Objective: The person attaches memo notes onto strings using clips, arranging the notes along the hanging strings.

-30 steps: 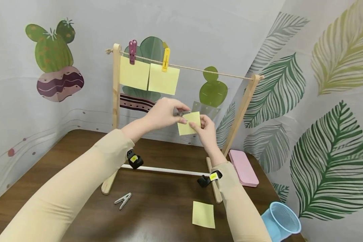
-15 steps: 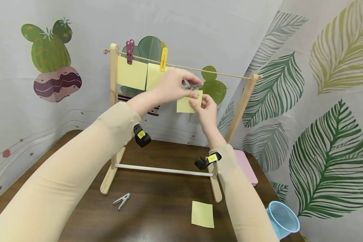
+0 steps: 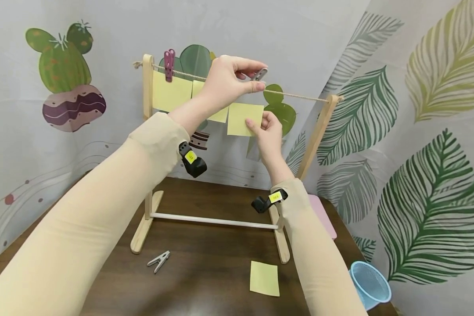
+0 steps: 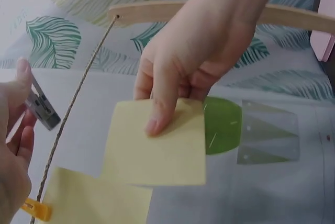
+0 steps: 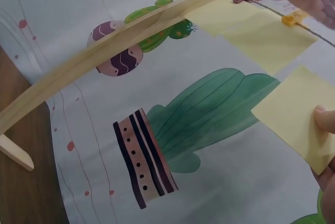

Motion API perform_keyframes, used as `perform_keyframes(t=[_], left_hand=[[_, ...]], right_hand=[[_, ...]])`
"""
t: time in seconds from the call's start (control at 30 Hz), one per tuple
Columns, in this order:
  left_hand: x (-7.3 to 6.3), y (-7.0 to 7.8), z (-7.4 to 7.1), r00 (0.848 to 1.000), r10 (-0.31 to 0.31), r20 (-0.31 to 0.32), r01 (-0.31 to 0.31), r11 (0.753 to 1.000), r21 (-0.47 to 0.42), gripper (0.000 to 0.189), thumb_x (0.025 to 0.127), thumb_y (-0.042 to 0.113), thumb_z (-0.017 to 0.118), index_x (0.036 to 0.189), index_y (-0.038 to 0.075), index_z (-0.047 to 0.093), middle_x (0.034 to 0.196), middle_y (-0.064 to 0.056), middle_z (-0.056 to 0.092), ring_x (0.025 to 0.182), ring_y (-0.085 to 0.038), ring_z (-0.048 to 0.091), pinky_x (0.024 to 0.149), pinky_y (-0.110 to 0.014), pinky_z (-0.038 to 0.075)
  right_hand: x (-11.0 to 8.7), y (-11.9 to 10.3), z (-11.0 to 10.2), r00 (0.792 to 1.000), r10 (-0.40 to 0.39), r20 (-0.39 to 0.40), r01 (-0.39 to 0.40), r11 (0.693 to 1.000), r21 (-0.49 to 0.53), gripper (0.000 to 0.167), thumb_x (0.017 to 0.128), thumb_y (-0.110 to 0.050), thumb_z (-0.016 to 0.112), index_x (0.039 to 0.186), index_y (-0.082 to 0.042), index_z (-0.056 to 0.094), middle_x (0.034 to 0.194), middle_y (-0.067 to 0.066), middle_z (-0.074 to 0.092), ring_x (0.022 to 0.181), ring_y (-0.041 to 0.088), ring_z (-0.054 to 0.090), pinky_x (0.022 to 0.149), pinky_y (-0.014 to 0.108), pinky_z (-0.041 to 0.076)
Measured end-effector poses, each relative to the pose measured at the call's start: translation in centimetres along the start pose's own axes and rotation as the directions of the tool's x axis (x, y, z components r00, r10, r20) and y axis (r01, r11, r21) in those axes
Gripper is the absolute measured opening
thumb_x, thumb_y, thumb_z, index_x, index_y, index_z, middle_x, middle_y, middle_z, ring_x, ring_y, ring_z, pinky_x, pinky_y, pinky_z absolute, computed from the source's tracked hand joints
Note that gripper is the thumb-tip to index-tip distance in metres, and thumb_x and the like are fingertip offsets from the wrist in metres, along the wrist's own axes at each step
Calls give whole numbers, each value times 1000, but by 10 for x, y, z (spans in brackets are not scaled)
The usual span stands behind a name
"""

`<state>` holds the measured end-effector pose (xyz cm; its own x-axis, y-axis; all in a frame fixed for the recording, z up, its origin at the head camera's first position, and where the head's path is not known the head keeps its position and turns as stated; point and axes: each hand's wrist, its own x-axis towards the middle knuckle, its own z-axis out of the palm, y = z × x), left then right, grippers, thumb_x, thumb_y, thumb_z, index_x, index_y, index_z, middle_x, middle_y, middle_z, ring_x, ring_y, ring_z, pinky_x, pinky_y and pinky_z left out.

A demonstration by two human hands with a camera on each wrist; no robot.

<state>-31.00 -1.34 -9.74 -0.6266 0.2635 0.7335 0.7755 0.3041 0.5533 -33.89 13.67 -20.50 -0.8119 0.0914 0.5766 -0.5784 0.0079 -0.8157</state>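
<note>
My left hand (image 3: 231, 79) pinches a grey clothespin (image 3: 260, 75) just above the rope (image 3: 296, 95); in the left wrist view the clothespin (image 4: 43, 109) is beside the rope, apart from it. My right hand (image 3: 270, 136) holds a yellow sticky note (image 3: 238, 120) by its right edge, thumb in front, below the rope. Two more notes hang on the rope to the left: one note (image 3: 170, 92) under a purple clothespin (image 3: 169, 66), another note (image 5: 272, 41) under a yellow clothespin (image 5: 294, 19). My left hand hides the yellow clothespin in the head view.
The rope spans a wooden frame with a left post (image 3: 148, 87), a right post (image 3: 320, 127) and a white crossbar (image 3: 213, 220). On the table lie a white-grey clothespin (image 3: 158, 261) and a yellow note (image 3: 264, 278). A pink case (image 3: 321, 215) and a blue mesh cup (image 3: 370, 283) stand right.
Both hands have risen toward the rope. The left hand with the clothespin has moved off the note and up to rope height; the right hand alone now holds the note.
</note>
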Motion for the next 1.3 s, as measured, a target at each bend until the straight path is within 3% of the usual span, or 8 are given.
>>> perform_keyframes(t=[0.17, 0.4, 0.7, 1.07, 1.3], left_hand=[[0, 3, 3, 995, -61, -77, 56, 997, -59, 34, 84, 16, 78, 117, 10, 73, 110, -7, 74, 94, -9, 66, 86, -17, 49], [1, 7, 6, 969, -165, -182, 130, 973, -190, 28, 86, 13, 76, 113, 9, 74, 107, -7, 75, 91, -8, 72, 82, -19, 54], [-1, 7, 10, 943, -147, -297, 84, 973, -215, 22, 85, 11, 76, 106, 4, 76, 102, -11, 75, 89, -10, 73, 85, -18, 53], [-2, 7, 13, 933, -167, -319, 128, 982, -142, 17, 87, 16, 75, 101, 7, 78, 99, -8, 76, 86, -7, 73, 84, -17, 52], [-3, 6, 15, 927, -212, -311, 183, 976, -121, 19, 87, 18, 75, 103, 9, 78, 99, -5, 76, 88, -6, 73, 84, -16, 51]], right_hand=[[0, -4, 1, 1000, -1, -1, 1, 1000, 0, 26, 88, 0, 70, 109, 6, 57, 88, 5, 70, 75, 4, 66, 71, 17, 54], [1, -7, 2, 1000, -3, 0, 3, 1000, 20, 23, 88, 0, 70, 107, 4, 58, 87, 3, 70, 76, 5, 66, 72, 18, 55], [3, -7, 2, 1000, 0, -24, 1, 1000, 24, 23, 86, -2, 72, 104, 2, 59, 87, 5, 71, 74, 5, 65, 71, 18, 55], [5, -9, 1, 1000, -8, -26, 9, 999, 44, 22, 86, 0, 71, 104, 2, 59, 87, 5, 71, 73, 5, 66, 71, 18, 55], [7, -12, 2, 1000, -28, -13, 28, 998, 63, 19, 87, 3, 70, 102, 0, 59, 82, -4, 69, 74, 5, 67, 73, 20, 56]])
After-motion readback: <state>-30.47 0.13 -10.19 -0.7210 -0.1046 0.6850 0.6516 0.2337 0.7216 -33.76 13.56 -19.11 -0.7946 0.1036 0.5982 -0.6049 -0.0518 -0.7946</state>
